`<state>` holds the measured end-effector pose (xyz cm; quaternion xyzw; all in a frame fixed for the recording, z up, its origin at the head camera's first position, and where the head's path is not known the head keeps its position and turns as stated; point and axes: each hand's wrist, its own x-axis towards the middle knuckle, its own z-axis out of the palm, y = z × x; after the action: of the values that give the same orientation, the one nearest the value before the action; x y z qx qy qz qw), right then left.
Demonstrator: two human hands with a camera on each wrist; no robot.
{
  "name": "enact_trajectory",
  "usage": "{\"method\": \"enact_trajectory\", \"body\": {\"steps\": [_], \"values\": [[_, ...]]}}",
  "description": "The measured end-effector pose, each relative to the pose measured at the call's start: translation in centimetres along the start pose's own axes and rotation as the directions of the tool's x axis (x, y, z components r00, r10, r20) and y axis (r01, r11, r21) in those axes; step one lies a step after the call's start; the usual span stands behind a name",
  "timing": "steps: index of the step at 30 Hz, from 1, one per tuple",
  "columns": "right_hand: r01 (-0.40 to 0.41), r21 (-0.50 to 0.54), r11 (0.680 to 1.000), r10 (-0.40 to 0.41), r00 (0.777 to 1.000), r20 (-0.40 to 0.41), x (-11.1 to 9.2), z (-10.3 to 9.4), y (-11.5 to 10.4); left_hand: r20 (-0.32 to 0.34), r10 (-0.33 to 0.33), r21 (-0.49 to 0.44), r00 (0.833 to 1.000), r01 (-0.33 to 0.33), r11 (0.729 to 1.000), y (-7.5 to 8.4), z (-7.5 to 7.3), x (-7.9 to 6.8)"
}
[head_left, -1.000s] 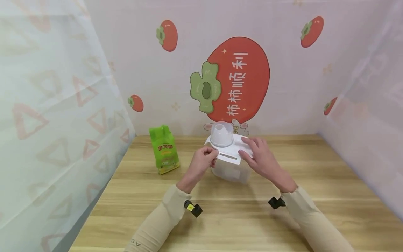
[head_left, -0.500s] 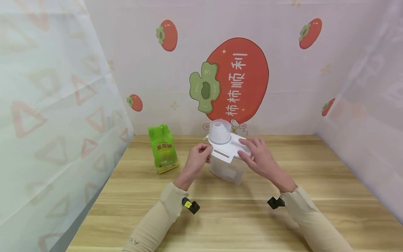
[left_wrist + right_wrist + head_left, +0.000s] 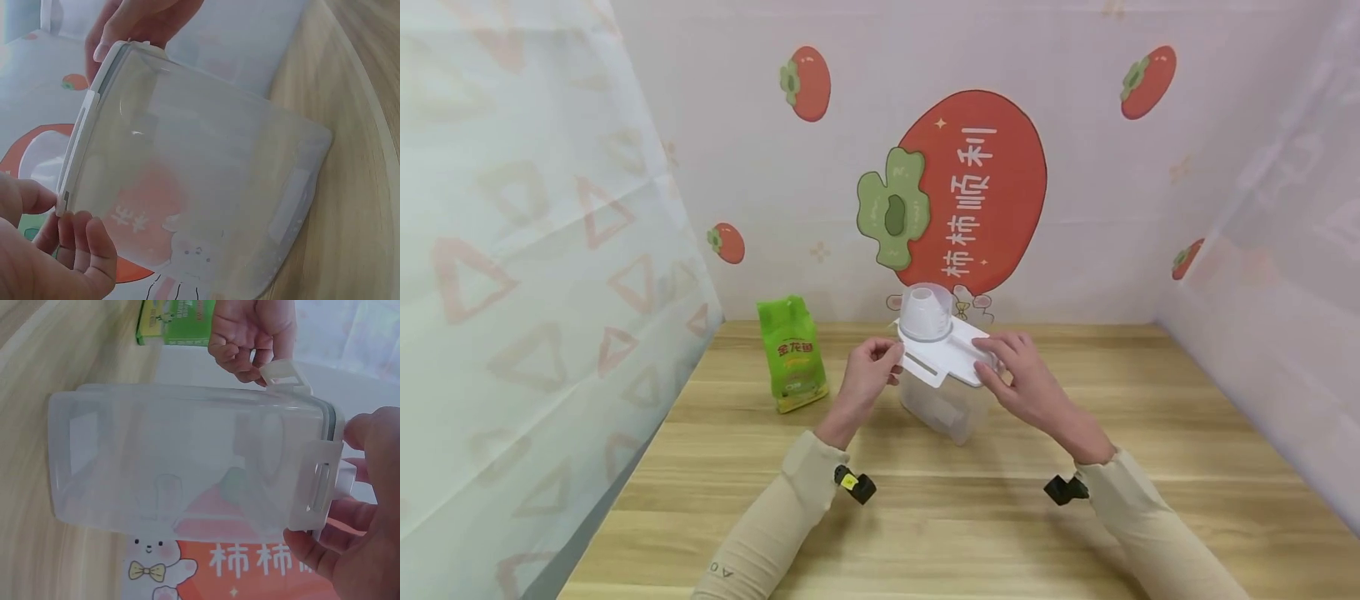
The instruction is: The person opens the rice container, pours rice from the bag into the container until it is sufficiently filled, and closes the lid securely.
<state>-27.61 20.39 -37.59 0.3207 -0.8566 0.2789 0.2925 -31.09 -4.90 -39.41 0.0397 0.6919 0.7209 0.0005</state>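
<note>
We see a translucent plastic container (image 3: 931, 408), a deep rounded box with a milky surface, standing on the wooden table (image 3: 925, 542) ahead of us. It sits near the backdrop (image 3: 1097, 192), a pale sheet printed with red fruits. Its flat, smooth white lid (image 3: 958, 338) carries a clear domed cup (image 3: 927, 312) with a tapering white cone inside, and a thin dark seal (image 3: 333, 422) runs along the rim.

Our left hand (image 3: 867, 373) pinches the corner of a thin slotted flap (image 3: 926, 372) at the lid's near left; thumb and forefinger meet on that edge with hardly any gap, the other fingers curled beneath. In the right wrist view we see this flap stand out at an angle from the container wall, while another slotted flap (image 3: 315, 487) lies flat against its side.

Our right hand (image 3: 1033, 387) holds the lid's right end, thumb and bent fingers spread wide across it, 1 fingertip reaching the edge of the flat flap.

To the left, apart from the container, we have a glossy green bag (image 3: 793, 354) standing upright, creased at the top, with red characters and a yellow base. The table shows long light and brown grain. Our 2 ribbed-cuffed beige sleeves (image 3: 767, 529) look soft and lightly wrinkled.
</note>
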Motion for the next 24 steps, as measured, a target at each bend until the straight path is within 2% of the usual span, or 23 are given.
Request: {"method": "enact_trajectory", "body": {"steps": [6, 11, 14, 18, 21, 24], "values": [[-0.019, 0.064, 0.998, 0.022, 0.999, -0.045, -0.6, -0.4, 0.4, -0.01, -0.03, 0.073, 0.999, 0.031, 0.997, -0.1, 0.4, 0.3], [-0.047, 0.09, 0.995, 0.058, 0.992, -0.115, -0.7, -0.7, 0.9, 0.046, -0.076, 0.11, 0.996, 0.07, 0.991, -0.2, 1.0, -0.1], [-0.092, 0.08, 0.993, 0.102, 0.986, -0.133, -0.8, -0.9, 1.1, 0.111, -0.05, 0.116, 0.993, 0.037, 0.993, -0.6, 1.5, -0.6], [-0.159, 0.075, 0.984, 0.167, 0.979, -0.116, -1.1, -0.9, 1.4, 0.195, 0.03, 0.094, 0.98, -0.049, 0.994, -1.4, 2.4, -1.8], [-0.192, 0.078, 0.978, 0.198, 0.977, -0.083, -1.4, -0.8, 1.6, 0.211, 0.068, 0.094, 0.975, -0.089, 0.992, -2.0, 3.0, -2.8], [-0.187, 0.084, 0.979, 0.192, 0.98, -0.05, -1.7, -0.7, 1.6, 0.209, 0.1, 0.121, 0.973, -0.127, 0.985, -2.3, 3.6, -3.8]]}}
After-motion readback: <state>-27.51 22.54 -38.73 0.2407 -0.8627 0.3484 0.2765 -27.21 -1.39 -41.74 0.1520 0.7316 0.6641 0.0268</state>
